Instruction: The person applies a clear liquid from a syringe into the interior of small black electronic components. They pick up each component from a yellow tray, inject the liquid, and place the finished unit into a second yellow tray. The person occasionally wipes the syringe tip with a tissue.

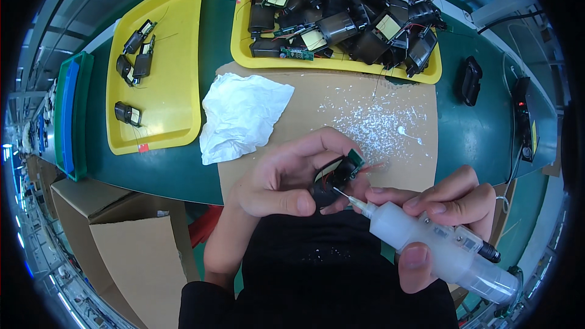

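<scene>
Glue is being handled at a green table (475, 128), over a sheet of cardboard (341, 94) speckled with white drips. A small black part (332, 180) with a green circuit board at its upper end is pinched in the left hand (286, 176), whose fingers are curled closed around it just above the near edge of the cardboard. A translucent glue syringe (426, 240) is gripped in the right hand (451, 207), fingers wrapped shut over the barrel and the thumb pressed against its side. The needle tip is touching the black part. A crumpled white cloth (241, 116) lies to the left on the cardboard. One yellow tray (183, 55) holds a few black parts; another yellow tray (241, 36) behind is heaped with them.
</scene>
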The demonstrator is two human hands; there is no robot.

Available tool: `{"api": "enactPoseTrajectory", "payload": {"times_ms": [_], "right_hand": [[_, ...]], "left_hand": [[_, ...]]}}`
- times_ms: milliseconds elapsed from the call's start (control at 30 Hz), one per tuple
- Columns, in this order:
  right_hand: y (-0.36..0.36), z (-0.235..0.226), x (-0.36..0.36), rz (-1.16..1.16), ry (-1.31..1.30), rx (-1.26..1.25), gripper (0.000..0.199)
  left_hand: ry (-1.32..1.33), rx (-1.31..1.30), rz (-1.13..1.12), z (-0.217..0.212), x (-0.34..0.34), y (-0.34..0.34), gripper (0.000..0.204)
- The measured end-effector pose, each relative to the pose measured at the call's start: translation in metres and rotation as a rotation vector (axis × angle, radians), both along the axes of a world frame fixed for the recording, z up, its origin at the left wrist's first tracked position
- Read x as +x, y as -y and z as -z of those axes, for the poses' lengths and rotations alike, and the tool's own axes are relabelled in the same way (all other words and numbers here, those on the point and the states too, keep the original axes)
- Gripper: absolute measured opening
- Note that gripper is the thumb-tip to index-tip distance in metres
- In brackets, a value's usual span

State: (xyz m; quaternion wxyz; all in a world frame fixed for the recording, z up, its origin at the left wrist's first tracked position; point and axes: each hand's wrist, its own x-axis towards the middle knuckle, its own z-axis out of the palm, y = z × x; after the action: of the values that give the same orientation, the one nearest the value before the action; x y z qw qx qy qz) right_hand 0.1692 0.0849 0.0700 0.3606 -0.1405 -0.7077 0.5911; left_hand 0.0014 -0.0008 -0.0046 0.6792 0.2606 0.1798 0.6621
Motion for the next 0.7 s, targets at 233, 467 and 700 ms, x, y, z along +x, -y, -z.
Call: {"api": "enactPoseTrajectory", "payload": {"times_ms": [233, 467, 700], "right_hand": [[0.002, -0.003, -0.002, -0.019, 0.021, -0.032, 0.038], [0.001, -0.007, -0.001, -0.026, 0.07, -0.001, 0.039], [-0.005, -0.002, 0.0, -0.122, 0.09, 0.042, 0.04]], "left_hand": [[0.008, 0.002, -0.005, 0.006, 0.0, 0.002, 0.054], [0.035, 0.179, 0.082, 0.018, -0.004, 0.0, 0.064], [-0.011, 0.17, 0.106, 0.018, -0.01, 0.002, 0.062]]}}
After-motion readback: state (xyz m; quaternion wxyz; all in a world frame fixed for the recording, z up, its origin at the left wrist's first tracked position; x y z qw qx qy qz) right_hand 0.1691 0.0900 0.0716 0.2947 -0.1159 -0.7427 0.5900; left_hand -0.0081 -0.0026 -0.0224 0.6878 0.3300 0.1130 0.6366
